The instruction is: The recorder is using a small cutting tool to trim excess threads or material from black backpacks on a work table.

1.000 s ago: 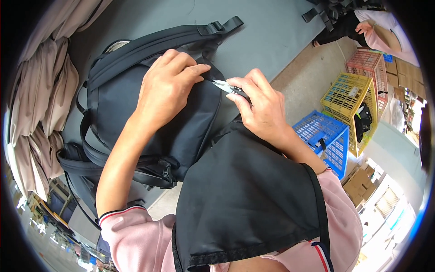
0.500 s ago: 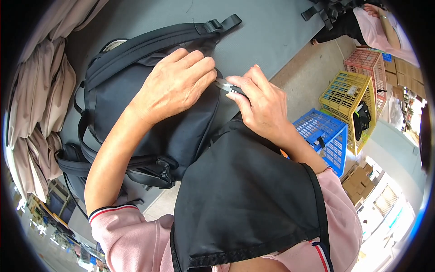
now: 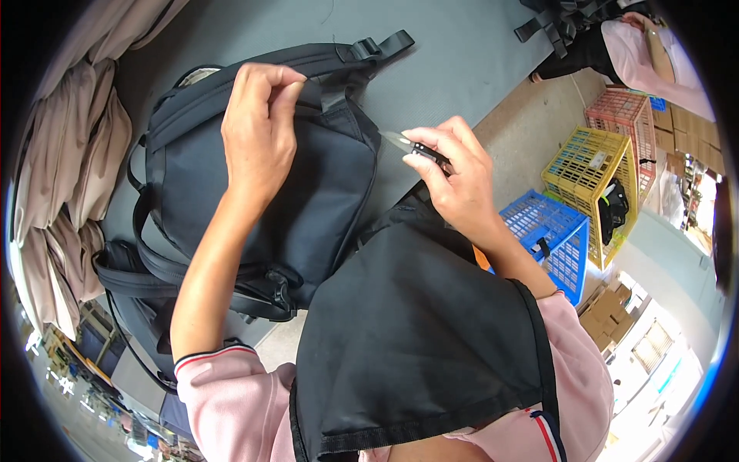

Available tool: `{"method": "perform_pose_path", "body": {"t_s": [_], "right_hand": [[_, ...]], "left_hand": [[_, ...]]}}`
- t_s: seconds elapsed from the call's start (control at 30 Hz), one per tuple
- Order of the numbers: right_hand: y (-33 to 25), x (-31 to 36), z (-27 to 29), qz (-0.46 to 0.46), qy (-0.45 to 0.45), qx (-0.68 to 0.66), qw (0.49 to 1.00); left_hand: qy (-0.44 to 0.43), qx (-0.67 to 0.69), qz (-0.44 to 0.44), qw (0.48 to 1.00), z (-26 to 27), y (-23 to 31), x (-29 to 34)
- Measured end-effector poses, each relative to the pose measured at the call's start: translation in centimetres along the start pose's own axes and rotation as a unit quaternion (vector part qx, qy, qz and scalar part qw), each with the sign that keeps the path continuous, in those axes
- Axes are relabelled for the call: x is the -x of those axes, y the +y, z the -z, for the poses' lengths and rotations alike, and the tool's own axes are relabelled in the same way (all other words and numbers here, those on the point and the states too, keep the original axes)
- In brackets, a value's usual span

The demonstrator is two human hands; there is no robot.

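A black backpack (image 3: 323, 181) lies on the grey table, its padded shoulder strap (image 3: 192, 106) across the far side. Over that strap my left hand (image 3: 260, 127) is raised, thumb and fingertips pinched together. Anything between those fingertips is too small to make out. To the right of the bag's edge, my right hand (image 3: 458, 173) holds thread snips (image 3: 422, 148) with a black handle. Their pale blades point left toward the backpack's upper right corner, a small gap away.
Beige fabric (image 3: 65, 185) hangs along the left side. Blue (image 3: 548, 219), yellow (image 3: 585, 165) and red crates (image 3: 620, 112) stand on the floor at right. Another person's arm (image 3: 660, 58) shows at the far right, near black straps (image 3: 550, 27). A black cloth (image 3: 423, 331) hangs before me.
My left hand has lifted off the bag's right corner and moved left and away, its fingers now pinched upright. My right hand with the snips has drawn slightly right, away from the bag.
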State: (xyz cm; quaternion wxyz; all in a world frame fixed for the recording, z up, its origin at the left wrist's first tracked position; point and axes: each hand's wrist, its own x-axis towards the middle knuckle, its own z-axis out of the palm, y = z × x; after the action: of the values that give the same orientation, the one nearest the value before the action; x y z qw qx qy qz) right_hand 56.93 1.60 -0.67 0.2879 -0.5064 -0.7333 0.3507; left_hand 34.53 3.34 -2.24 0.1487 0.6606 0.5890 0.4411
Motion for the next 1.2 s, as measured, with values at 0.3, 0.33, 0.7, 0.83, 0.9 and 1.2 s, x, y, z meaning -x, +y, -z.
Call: {"method": "perform_pose_path", "body": {"t_s": [0.3,0.33,0.7,0.83,0.9,1.2], "right_hand": [[-0.3,-1.4,0.1,0.086,-0.05,0.085,0.991],[-0.2,-1.5,0.0,0.124,-0.05,0.126,0.983],[-0.5,-1.4,0.3,0.117,-0.062,0.148,0.98],[-0.1,-0.8,0.4,0.113,-0.045,0.144,0.982],[-0.2,-0.6,0.4,0.118,-0.056,0.144,0.981],[2.6,-1.7,-1.1,-0.069,0.014,-0.034,0.997]], "left_hand": [[-0.172,-0.062,0.001,0.983,0.7,1.4,2.6],[-0.183,-0.078,0.002,0.98,0.7,1.7,2.7],[-0.195,-0.066,0.028,0.978,0.1,1.4,3.4],[-0.172,-0.059,0.018,0.983,-0.1,1.5,3.8],[-0.153,-0.057,0.02,0.986,-0.3,1.5,4.3],[-0.179,-0.014,0.041,0.983,0.8,2.0,4.9]]}}
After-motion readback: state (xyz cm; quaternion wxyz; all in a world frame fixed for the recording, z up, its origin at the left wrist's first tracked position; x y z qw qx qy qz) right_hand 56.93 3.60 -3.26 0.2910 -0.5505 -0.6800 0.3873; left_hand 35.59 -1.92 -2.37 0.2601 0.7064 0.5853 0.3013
